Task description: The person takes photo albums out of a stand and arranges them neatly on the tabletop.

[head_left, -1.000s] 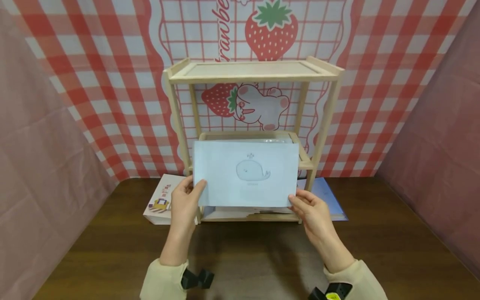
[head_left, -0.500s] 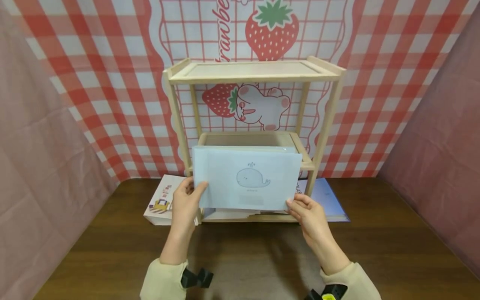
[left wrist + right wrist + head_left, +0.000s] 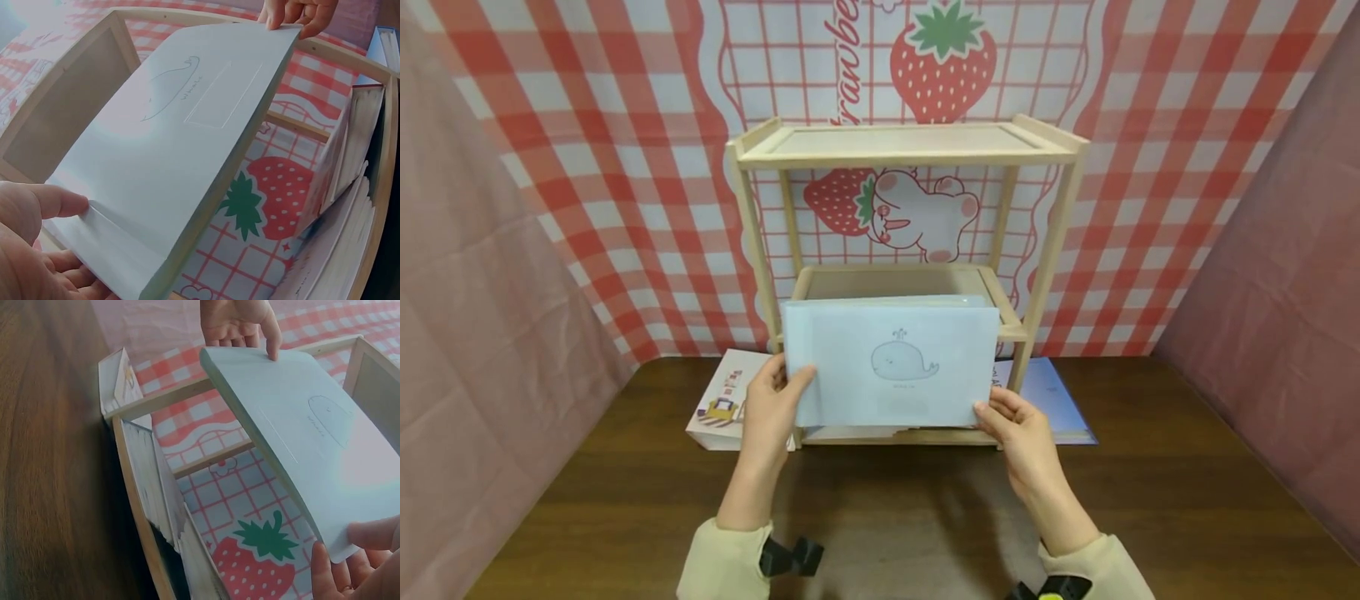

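Note:
A pale blue-white book (image 3: 850, 375) with a small whale drawing on its cover is held up in front of the wooden shelf (image 3: 1030, 329). My left hand (image 3: 770, 408) grips its left edge, thumb on the front cover and fingers behind. At the opposite end, my right hand (image 3: 1018, 429) pinches the lower right corner. The left wrist view shows the cover lit by glare, with the left thumb pressed near the spine end. Seen from the right wrist, the book has noticeable thickness. In the head view it hides part of the middle and lower shelf boards.
A white book (image 3: 722, 408) with a printed picture lies left of the shelf, and a blue book (image 3: 1052, 400) lies right. Several books (image 3: 150, 481) fill the bottom tier. A checked strawberry cloth (image 3: 655, 167) hangs behind; the dark wooden table (image 3: 880, 517) lies below.
The book has come down a little between both hands, uncovering more of the middle shelf board. My right hand has shifted slightly lower along with it.

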Demonstrator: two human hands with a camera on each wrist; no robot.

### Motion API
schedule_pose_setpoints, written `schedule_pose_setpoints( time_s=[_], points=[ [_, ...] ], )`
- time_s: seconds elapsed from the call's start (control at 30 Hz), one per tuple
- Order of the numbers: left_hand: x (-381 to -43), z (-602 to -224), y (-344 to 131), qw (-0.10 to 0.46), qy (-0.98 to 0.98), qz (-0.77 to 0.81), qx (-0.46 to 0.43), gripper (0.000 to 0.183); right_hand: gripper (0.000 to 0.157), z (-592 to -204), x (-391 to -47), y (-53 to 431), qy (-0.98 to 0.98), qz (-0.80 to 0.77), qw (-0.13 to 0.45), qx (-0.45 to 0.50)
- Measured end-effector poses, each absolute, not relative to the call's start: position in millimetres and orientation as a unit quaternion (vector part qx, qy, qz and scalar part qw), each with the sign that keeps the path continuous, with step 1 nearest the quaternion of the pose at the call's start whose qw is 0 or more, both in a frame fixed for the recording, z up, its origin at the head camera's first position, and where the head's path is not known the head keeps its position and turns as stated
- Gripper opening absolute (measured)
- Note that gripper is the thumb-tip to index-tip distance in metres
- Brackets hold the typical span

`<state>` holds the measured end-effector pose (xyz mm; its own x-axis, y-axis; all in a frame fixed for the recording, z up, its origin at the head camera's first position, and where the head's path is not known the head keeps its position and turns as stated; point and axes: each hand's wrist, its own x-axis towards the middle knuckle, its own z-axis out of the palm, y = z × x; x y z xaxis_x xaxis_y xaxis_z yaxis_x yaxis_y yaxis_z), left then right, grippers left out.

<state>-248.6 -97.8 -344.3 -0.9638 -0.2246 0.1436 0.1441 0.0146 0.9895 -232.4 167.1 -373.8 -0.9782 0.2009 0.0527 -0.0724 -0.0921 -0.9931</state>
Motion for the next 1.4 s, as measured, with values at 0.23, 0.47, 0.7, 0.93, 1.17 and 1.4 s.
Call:
schedule_pose_setpoints(
  time_s=[0.23,0.47,0.7,0.93,1.17,1.4],
  points=[
    [-246,-342,-102,0.118,-0.708,-0.695,0.033,0.041,0.020,-375,-230,166,-0.682,0.725,0.094,-0.030],
    [-245,-338,-103,0.126,-0.708,-0.694,0.039,0.036,0.022,-376,-230,167,-0.717,0.691,0.088,-0.015],
    [-244,-336,-106,0.137,-0.710,-0.687,0.079,0.031,0.026,-381,-229,166,-0.748,0.662,0.050,-0.002],
    [-241,-333,-112,0.132,-0.713,-0.685,0.077,0.034,0.025,-385,-226,160,-0.755,0.655,0.027,0.009],
    [-237,-334,-115,0.125,-0.715,-0.682,0.086,0.037,0.027,-389,-224,155,-0.752,0.659,0.013,0.013],
    [-239,-336,-119,0.128,-0.721,-0.674,0.100,0.032,0.025,-391,-222,153,-0.755,0.654,-0.004,0.049]
  ],
)
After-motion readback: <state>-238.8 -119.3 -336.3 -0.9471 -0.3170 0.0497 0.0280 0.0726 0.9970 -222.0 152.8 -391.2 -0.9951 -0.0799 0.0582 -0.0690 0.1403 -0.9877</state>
